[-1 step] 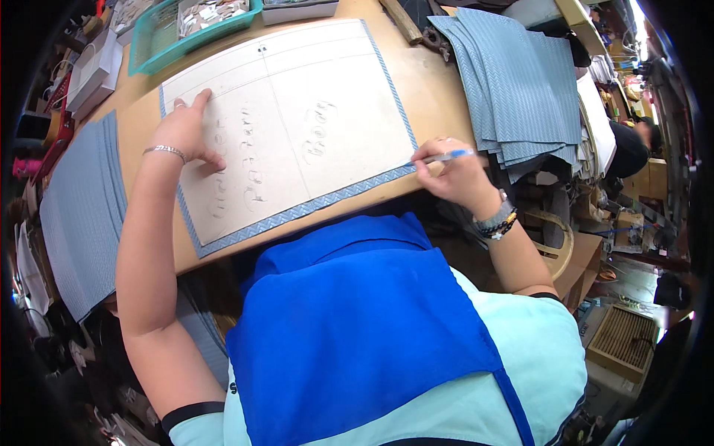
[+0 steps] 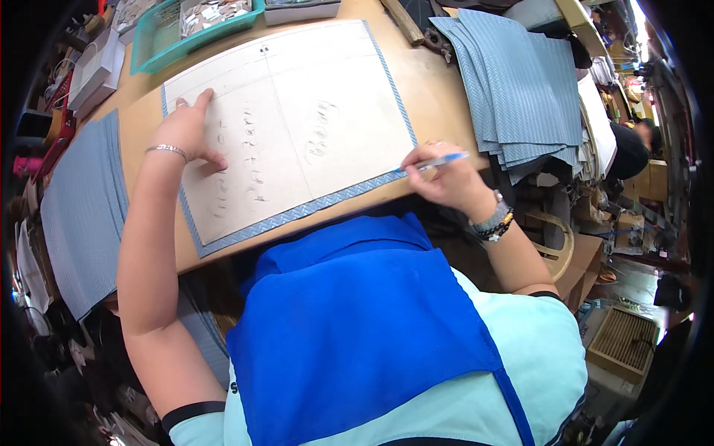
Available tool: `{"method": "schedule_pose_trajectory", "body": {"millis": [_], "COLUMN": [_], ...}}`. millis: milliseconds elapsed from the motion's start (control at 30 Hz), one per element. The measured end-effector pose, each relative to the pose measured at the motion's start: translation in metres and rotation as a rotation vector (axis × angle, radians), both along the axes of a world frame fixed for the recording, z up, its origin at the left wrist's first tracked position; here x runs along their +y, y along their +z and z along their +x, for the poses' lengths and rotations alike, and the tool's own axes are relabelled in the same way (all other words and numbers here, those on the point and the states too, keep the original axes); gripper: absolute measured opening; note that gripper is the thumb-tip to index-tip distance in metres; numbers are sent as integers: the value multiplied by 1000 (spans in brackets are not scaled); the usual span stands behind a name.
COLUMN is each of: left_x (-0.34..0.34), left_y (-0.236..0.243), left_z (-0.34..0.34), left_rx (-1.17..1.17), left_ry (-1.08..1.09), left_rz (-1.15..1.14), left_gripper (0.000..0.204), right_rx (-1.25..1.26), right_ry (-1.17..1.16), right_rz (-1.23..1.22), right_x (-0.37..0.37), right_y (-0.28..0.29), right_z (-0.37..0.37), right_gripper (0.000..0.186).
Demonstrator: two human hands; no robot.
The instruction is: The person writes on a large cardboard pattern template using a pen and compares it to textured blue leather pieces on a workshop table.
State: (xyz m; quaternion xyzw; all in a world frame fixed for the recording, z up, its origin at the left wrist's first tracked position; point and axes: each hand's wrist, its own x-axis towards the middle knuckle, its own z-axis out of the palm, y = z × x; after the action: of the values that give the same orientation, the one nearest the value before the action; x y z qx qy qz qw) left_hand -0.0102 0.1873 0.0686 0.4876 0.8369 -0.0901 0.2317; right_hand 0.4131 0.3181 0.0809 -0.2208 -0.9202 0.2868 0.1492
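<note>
A cream pattern board with handwriting and ruled lines lies on top of a blue woven-textured sheet, whose border shows along the board's sides and near edge. My left hand presses on the board's left part, fingers spread and thumb out. In my right hand is a pen with a blue end, pinched between the fingers. Its tip is at the board's near edge, close to the right corner, by the blue border. Whether it touches the sheet is hard to tell.
Stacked blue textured sheets lie at the table's left and right. A green plastic basket holding small pale pieces stands at the back left, near a white box. A wooden-handled tool lies at the back. The table's near edge borders my blue apron.
My right hand has moved a little to the left with the pen, along the board's near edge from its right corner. My left hand stays in place on the board.
</note>
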Motion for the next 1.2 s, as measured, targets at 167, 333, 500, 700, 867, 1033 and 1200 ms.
{"method": "schedule_pose_trajectory", "body": {"millis": [167,333,500,700,867,1033,1200], "left_x": [0,5,4,2,4,3,3], "left_y": [-7,1,6,4,8,8,9], "left_z": [-1,4,4,5,7,8,8], "left_rx": [51,46,73,67,68,76,69], "left_ry": [-23,10,33,30,26,28,25], "left_rz": [32,-9,-48,-53,-85,-77,-69], "left_gripper": [156,157,159,157,155,155,155], "right_rx": [141,328,296,202,219,132,131], "right_ry": [140,1,1,37,66,110,125], "right_rz": [-264,-235,-189,-129,-74,-6,37], "right_x": [17,86,106,105,106,108,103], "right_y": [11,1,-15,-29,-32,-24,-21], "right_z": [-71,-184,-262,-283,-286,-291,-294], "right_gripper": [3,15,20,21,21,22,22]}}
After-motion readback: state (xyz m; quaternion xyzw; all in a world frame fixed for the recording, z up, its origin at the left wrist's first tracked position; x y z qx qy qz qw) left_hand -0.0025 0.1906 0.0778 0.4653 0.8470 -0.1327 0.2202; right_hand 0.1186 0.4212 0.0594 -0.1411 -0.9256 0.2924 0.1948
